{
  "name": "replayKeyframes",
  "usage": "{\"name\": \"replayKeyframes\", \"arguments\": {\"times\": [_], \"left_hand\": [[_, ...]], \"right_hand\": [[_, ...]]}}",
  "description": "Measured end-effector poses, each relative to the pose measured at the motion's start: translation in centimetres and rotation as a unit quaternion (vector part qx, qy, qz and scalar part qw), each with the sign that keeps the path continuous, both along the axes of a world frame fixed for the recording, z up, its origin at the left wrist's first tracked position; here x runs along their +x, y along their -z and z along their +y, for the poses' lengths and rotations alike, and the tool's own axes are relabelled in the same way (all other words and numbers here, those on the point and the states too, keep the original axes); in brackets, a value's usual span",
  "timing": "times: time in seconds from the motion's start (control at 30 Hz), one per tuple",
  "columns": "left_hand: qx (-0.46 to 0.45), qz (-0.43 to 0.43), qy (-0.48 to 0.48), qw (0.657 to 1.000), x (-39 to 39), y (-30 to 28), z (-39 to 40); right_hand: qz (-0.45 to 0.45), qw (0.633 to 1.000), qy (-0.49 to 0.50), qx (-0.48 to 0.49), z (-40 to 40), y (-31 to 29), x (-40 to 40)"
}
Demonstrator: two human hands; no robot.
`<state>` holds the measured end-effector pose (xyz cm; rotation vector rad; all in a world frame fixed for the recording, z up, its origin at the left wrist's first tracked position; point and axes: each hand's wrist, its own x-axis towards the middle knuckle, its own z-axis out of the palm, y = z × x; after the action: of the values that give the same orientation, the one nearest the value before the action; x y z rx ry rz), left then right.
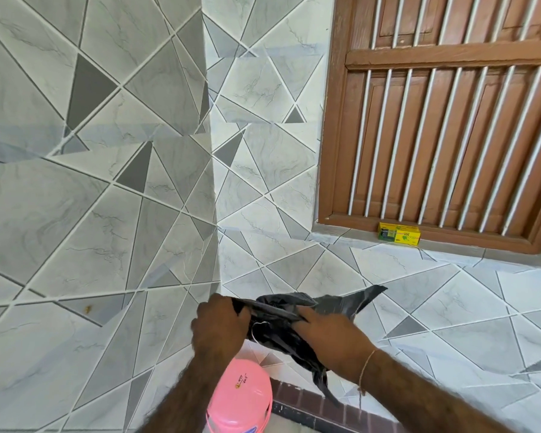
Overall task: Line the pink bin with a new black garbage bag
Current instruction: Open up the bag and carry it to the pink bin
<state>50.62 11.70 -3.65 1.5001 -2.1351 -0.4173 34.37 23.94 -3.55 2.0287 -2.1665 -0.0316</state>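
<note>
The bag (297, 320), black and crumpled, is gripped at 6 o'clock by the left hand (221, 326) and right hand (331, 337), both clenched on it. Its middle is hidden by the hands. The bin (239, 398), pink, is cut off at the bottom edge. Grey tiled walls (107, 182) meet at 12 o'clock. A barred window (444, 120) is seen at 2 o'clock, with a yellow box (398, 234) on its sill.
</note>
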Motion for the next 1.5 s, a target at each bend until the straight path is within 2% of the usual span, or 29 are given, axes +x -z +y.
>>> {"name": "replayKeyframes", "arguments": {"times": [0.07,0.13,0.23,0.37,0.43,0.5,0.57,0.6,0.67,0.7,0.77,0.83,0.9,0.93,0.97,1.03,1.13,1.2,1.27,1.3,1.37,1.4,1.47,1.5], "left_hand": [[-0.019,0.054,-0.032,0.998,-0.3,0.9,-0.1],[-0.033,0.114,-0.023,0.993,-0.8,1.3,0.2],[-0.017,0.203,0.022,0.979,-1.2,1.5,0.5],[-0.062,0.196,0.012,0.979,-0.4,2.6,-1.6],[-0.027,0.254,-0.018,0.967,0.0,2.8,-2.2],[0.066,0.344,-0.066,0.935,0.1,2.6,-1.9],[0.171,0.418,-0.130,0.883,-0.3,2.7,-1.7],[0.225,0.455,-0.146,0.849,-0.4,2.9,-1.9],[0.345,0.547,-0.127,0.752,-0.7,3.5,-2.3],[0.361,0.568,-0.116,0.730,-0.7,3.5,-2.1],[0.347,0.545,-0.097,0.757,-0.6,3.3,-1.9],[0.305,0.491,-0.058,0.814,-0.7,3.6,-2.0],[0.227,0.344,-0.013,0.911,-0.9,4.0,-2.4],[0.205,0.266,-0.005,0.942,-0.7,4.3,-2.4],[0.191,0.242,-0.029,0.951,-0.6,4.4,-2.4],[0.165,0.219,-0.081,0.958,-0.3,4.8,-2.2],[0.122,0.179,-0.089,0.972,-0.3,5.9,-3.3],[0.071,0.136,-0.051,0.987,-0.3,6.1,-3.5],[0.006,0.039,0.023,0.999,-0.4,6.3,-3.0],[-0.029,-0.038,0.071,0.996,-0.4,6.1,-2.8],[-0.103,-0.239,0.196,0.945,-0.1,5.9,-3.4],[-0.111,-0.292,0.219,0.924,0.3,5.5,-4.1],[-0.093,-0.336,0.192,0.917,0.7,3.4,-5.7],[-0.103,-0.327,0.172,0.923,0.5,1.7,-6.3]], "right_hand": [[-0.082,0.994,0.054,-0.048,0.0,-0.2,-0.3],[-0.138,0.980,0.101,-0.104,0.0,-0.3,-0.7],[-0.132,0.971,0.159,-0.121,0.6,-0.2,-1.8],[-0.145,0.947,0.247,-0.144,2.4,0.1,-3.6],[-0.168,0.933,0.274,-0.161,3.3,0.2,-4.3],[-0.203,0.918,0.287,-0.182,3.7,0.4,-4.5],[-0.244,0.900,0.294,-0.211,3.5,0.3,-4.7],[-0.258,0.892,0.298,-0.222,3.4,0.3,-4.9],[-0.276,0.877,0.309,-0.244,3.2,0.2,-5.2],[-0.272,0.876,0.315,-0.244,3.2,0.2,-5.4],[-0.235,0.883,0.339,-0.223,3.6,0.4,-6.2],[-0.193,0.888,0.370,-0.192,4.5,1.0,-7.3],[-0.166,0.892,0.387,-0.165,5.2,1.6,-8.3],[-0.158,0.895,0.389,-0.151,5.5,2.1,-8.7],[-0.149,0.898,0.389,-0.140,5.7,2.4,-9.2],[-0.140,0.905,0.380,-0.130,5.9,3.2,-9.7],[-0.109,0.912,0.373,-0.128,5.8,4.1,-9.9],[-0.084,0.914,0.380,-0.113,5.7,4.3,-10.1],[-0.086,0.904,0.407,-0.104,5.8,4.4,-10.4],[-0.087,0.900,0.415,-0.104,6.0,4.4,-10.7],[-0.070,0.903,0.413,-0.098,6.4,4.0,-11.3],[-0.056,0.910,0.401,-0.091,6.6,3.8,-11.6],[-0.010,0.923,0.379,-0.068,6.3,2.5,-11.5],[0.010,0.927,0.369,-0.061,6.0,1.4,-11.6]]}}
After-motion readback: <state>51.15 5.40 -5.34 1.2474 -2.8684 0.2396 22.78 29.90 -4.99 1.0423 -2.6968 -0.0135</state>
